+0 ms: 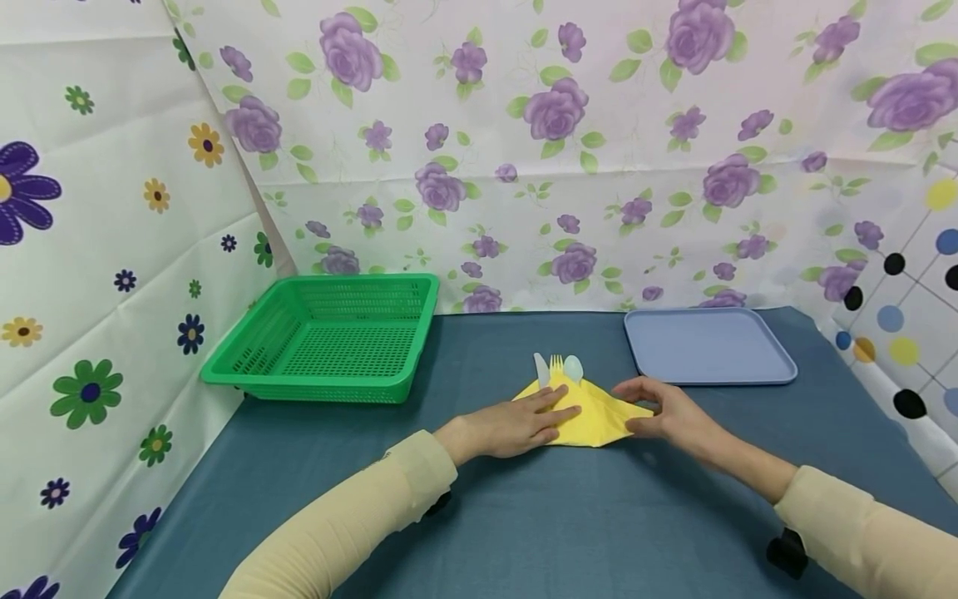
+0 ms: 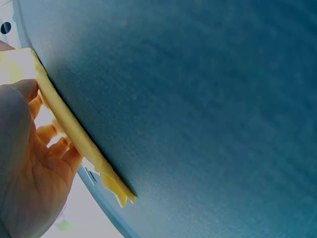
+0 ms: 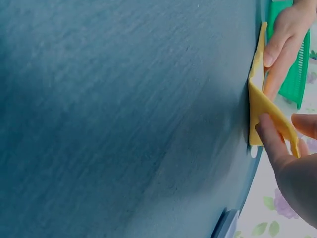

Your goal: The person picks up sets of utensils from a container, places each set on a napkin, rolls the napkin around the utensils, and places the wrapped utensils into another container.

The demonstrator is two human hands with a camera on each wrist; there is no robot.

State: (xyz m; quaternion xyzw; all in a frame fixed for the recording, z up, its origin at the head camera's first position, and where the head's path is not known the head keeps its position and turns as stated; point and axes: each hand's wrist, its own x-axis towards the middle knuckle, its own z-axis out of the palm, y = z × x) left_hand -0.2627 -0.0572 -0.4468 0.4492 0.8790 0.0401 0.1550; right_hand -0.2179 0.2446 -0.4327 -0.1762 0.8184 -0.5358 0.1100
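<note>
A folded yellow napkin (image 1: 599,416) lies on the table, wrapped partly around a plastic knife (image 1: 540,368), a fork (image 1: 556,363) and a spoon (image 1: 573,368). Their upper ends stick out at its far edge; the handles are hidden inside. My left hand (image 1: 516,423) presses on the napkin's left part with fingers stretched out. At the right corner, my right hand (image 1: 671,413) pinches the napkin between thumb and fingers. The right wrist view shows this flap (image 3: 271,110) raised off the table, while in the left wrist view the near folded edge (image 2: 74,130) lies low along the tabletop.
A green plastic basket (image 1: 318,389) stands at the back left. At the back right lies a light blue tray (image 1: 711,345). The blue cloth-covered table (image 1: 516,532) meets flowered sheets (image 1: 501,208) hanging behind and at the left, with a dotted sheet (image 1: 909,333) at the right.
</note>
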